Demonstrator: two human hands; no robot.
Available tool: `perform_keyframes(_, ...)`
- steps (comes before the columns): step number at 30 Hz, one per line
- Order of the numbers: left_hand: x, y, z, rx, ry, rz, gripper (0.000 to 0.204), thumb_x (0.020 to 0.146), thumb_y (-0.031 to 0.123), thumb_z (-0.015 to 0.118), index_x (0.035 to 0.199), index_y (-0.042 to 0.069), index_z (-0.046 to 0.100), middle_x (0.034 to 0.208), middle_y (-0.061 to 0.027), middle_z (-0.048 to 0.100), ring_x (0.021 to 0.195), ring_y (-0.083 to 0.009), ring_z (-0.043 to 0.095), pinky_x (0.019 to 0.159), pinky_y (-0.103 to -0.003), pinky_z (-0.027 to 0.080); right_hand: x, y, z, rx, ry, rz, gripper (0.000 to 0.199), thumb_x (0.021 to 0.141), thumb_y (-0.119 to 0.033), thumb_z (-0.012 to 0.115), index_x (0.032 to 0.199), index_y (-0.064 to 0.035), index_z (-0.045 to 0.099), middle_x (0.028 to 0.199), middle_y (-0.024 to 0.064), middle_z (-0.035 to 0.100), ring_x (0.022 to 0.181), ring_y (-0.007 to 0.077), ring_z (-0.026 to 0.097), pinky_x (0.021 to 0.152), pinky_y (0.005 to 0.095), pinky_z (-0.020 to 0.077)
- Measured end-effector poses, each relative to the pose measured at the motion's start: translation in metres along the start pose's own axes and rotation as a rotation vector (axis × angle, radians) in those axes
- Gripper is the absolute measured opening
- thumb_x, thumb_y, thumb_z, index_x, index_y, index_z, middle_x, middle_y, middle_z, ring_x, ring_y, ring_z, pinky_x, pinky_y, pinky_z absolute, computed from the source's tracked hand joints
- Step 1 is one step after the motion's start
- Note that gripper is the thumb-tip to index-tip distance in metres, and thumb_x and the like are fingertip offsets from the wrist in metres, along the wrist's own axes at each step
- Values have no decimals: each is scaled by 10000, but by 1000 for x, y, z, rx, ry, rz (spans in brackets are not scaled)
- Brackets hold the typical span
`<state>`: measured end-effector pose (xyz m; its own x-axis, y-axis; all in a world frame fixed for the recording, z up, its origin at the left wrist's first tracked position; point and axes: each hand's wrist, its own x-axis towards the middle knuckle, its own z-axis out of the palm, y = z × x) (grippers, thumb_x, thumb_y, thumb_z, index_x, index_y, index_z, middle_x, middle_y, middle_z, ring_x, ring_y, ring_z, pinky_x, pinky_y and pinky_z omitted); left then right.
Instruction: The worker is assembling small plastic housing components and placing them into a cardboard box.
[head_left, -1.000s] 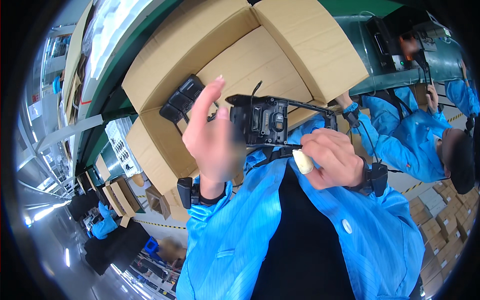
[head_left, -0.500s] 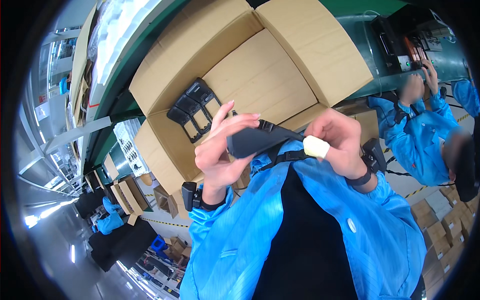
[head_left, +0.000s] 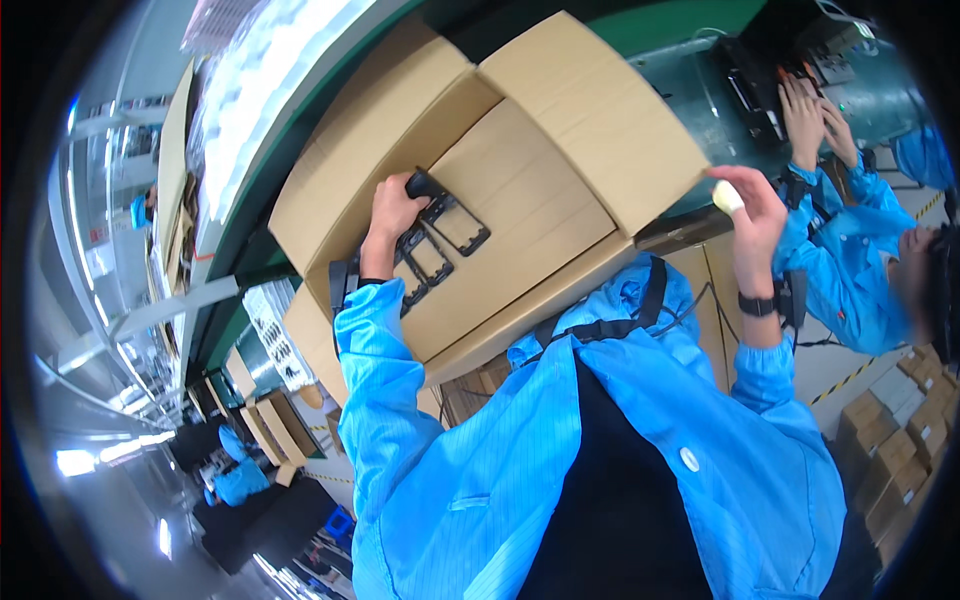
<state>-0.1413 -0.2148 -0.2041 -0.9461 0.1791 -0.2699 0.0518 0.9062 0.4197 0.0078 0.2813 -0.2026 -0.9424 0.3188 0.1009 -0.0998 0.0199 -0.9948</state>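
Note:
Inside the large cardboard box [head_left: 540,200], my left hand [head_left: 395,212] closes on the thick solid end of a black plastic frame [head_left: 462,228] with a rectangular opening. Its fingertips are partly hidden. More black frames [head_left: 430,268] of the same shape lie side by side along the box's left wall, partly covered by my left hand and forearm. At the right, my right hand [head_left: 758,215] is raised with thumb and index finger apart, nothing between them. A pale yellow finger cover [head_left: 727,196] sits on its thumb. The index fingertip is beside the box flap's corner; touching, I cannot tell.
Upright flaps [head_left: 590,110] surround the box. Beyond it, at the right, a co-worker's hands [head_left: 815,125] work at a black device [head_left: 750,85] on the green bench. White trays [head_left: 270,70] are stacked at the far left. Cartons [head_left: 880,440] stand on the floor at the right.
The black part held between both hands has gone into the box with my left hand, which moved forward and left. My right hand let go and moved right, up beside the flap.

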Motion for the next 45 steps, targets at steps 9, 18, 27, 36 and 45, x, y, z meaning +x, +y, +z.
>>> perform_keyframes(9, -11, -10, 47, 475, 267, 23, 689, 746, 139, 830, 1350, -5, 532, 1247, -247, 643, 1186, -431, 595, 1033, -502, 461, 61, 176, -24, -678, 145, 166, 144, 801, -104, 653, 874, 12, 697, 823, 242, 701, 766, 409, 693, 718, 476, 557)
perform_keyframes(18, -54, 22, 79, 545, 602, 123, 471, 827, 63, 677, 1280, -35, 597, 1353, -280, 581, 1304, -431, 524, 1136, -527, 379, 74, 212, 71, -1478, 28, -50, 368, 840, -310, 648, 1034, 0, 604, 1076, 261, 659, 1103, 414, 574, 915, 564, 443)
perform_keyframes(27, -122, 108, 106, -13, 573, 175, 241, 841, 7, 708, 1081, -21, 705, 1100, -191, 727, 1065, -365, 667, 1008, -449, 482, 74, 262, 94, -1224, 22, 27, 337, 869, -328, 619, 1003, -21, 649, 931, 154, 678, 954, 311, 613, 802, 437, 485)
perform_keyframes(36, -115, 152, 90, -359, 368, 33, 125, 882, -24, 673, 997, -56, 711, 952, -145, 751, 895, -240, 707, 865, -341, 541, 60, 237, 43, -833, -185, 205, 348, 936, -322, 594, 980, 23, 613, 868, 251, 708, 900, 433, 696, 771, 546, 529)
perform_keyframes(45, -125, 204, 47, -477, 278, 262, 101, 880, -65, 681, 971, -47, 722, 914, -127, 764, 895, -206, 725, 862, -321, 548, -6, 80, -61, 111, 294, 444, 122, 828, 6, 536, 869, 33, 647, 697, 81, 604, 560, 179, 553, 527, 306, 397)
